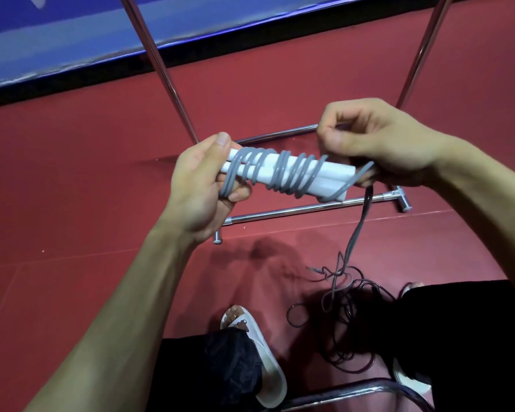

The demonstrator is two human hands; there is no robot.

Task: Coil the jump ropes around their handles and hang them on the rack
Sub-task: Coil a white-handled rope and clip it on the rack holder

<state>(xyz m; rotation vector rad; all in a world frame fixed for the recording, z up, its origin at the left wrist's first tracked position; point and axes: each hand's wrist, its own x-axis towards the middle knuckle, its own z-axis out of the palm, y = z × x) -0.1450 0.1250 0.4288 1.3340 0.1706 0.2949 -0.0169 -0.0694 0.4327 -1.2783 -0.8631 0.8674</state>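
Currently left grip (202, 185) clamps 2 handles (422, 171); right grip (378, 147) pinches rope (283, 173) beside them. The tangle (339, 322) below could snag, loosening coils.

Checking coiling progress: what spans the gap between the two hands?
In the head view, the paired white handles bridge the left hand and right hand, coiled with grey rope; no stretch is bare.
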